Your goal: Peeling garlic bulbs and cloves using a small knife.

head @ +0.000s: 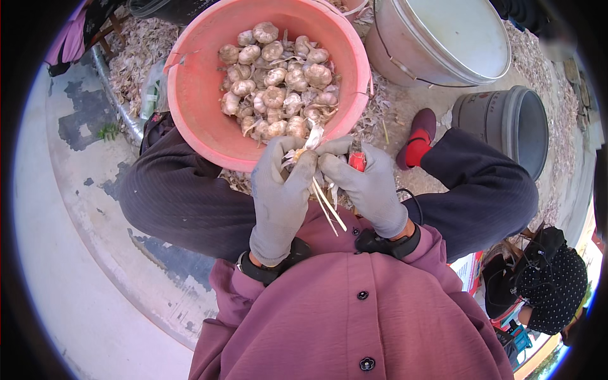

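Observation:
Both my hands wear grey work gloves and meet above the near rim of a red plastic basin (199,142). My left hand (285,190) pinches a piece of garlic (298,154) with papery skin, its dry stalks (327,204) hanging down between the hands. My right hand (363,180) touches the same garlic with thumb and fingertips and has a small red-handled tool (357,160) in its curled fingers; the fingers hide most of that tool. Whole garlic bulbs (274,97) with dirty white skins lie heaped in the basin.
A large white bucket (389,52) and a grey bucket (484,114) stand at the right. Garlic skins (142,47) litter the ground around the basin. A metal pipe (111,90) lies at the left. Another person (546,280) in dotted dark clothing is at the lower right.

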The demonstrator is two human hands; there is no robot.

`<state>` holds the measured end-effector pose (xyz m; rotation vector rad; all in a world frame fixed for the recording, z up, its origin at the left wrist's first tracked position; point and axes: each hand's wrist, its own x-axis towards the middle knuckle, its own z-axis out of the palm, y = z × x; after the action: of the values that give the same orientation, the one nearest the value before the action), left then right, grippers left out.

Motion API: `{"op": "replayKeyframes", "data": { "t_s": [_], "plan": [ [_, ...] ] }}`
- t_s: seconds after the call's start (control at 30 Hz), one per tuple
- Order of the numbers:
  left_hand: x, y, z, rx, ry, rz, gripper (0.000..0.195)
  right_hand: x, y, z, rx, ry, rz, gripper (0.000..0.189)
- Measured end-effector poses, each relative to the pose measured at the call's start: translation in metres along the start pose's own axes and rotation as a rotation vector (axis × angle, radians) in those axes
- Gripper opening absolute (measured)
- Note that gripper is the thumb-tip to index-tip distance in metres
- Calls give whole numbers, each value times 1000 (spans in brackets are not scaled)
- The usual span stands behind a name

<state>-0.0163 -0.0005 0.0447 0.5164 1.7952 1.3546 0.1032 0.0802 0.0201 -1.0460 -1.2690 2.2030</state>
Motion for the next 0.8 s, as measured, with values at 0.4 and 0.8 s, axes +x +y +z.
{"op": "replayKeyframes", "data": {
  "t_s": [0.4,0.8],
  "plan": [
    [7,3,1,-301,-103,-204,25,5,9,-24,421,-228,140,33],
    [11,-36,3,374,-355,263,26,-4,-14,-38,-7,-82,76,31]
  ]
}}
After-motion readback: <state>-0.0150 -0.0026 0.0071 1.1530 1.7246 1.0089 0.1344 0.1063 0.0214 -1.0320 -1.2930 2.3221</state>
